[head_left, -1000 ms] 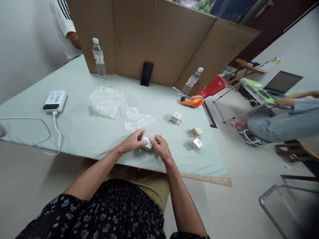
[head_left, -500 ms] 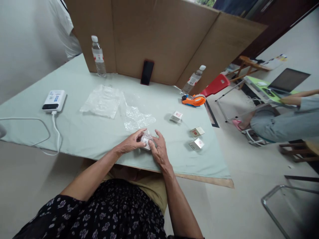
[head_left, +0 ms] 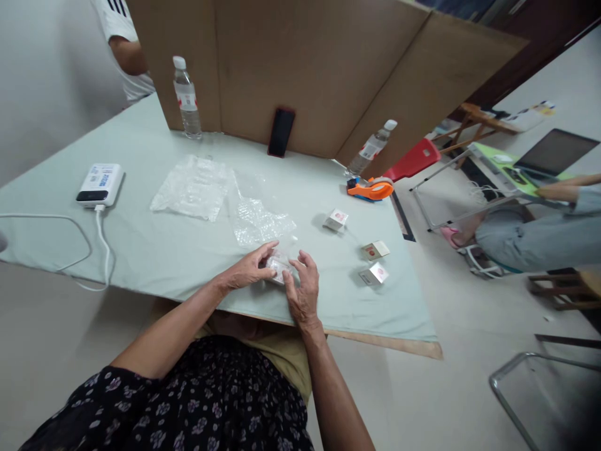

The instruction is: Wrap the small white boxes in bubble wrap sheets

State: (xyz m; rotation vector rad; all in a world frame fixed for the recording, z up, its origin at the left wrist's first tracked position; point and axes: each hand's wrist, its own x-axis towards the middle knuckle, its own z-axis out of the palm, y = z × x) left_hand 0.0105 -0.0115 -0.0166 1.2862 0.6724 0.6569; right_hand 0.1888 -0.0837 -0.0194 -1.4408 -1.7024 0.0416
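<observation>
Near the table's front edge, my left hand (head_left: 247,270) pinches a small box wrapped in bubble wrap (head_left: 278,265). My right hand (head_left: 303,286) rests on the box's right side with its fingers curled against the wrap. Much of the box is hidden between the two hands. A loose piece of bubble wrap (head_left: 260,223) lies just behind the hands. Three small white boxes with red marks (head_left: 336,219) (head_left: 374,250) (head_left: 374,274) lie to the right.
A flat plastic sheet (head_left: 194,187), a power bank (head_left: 100,185) with its cable, two water bottles (head_left: 186,98) (head_left: 370,149), a dark phone (head_left: 280,131) and an orange tape dispenser (head_left: 372,188) sit on the green table (head_left: 154,244). A cardboard screen (head_left: 323,69) stands behind. Other people are at far left and right.
My right hand has slid from the box's top down onto its right side and nearer the table. My left hand keeps its hold. The view shifted slightly.
</observation>
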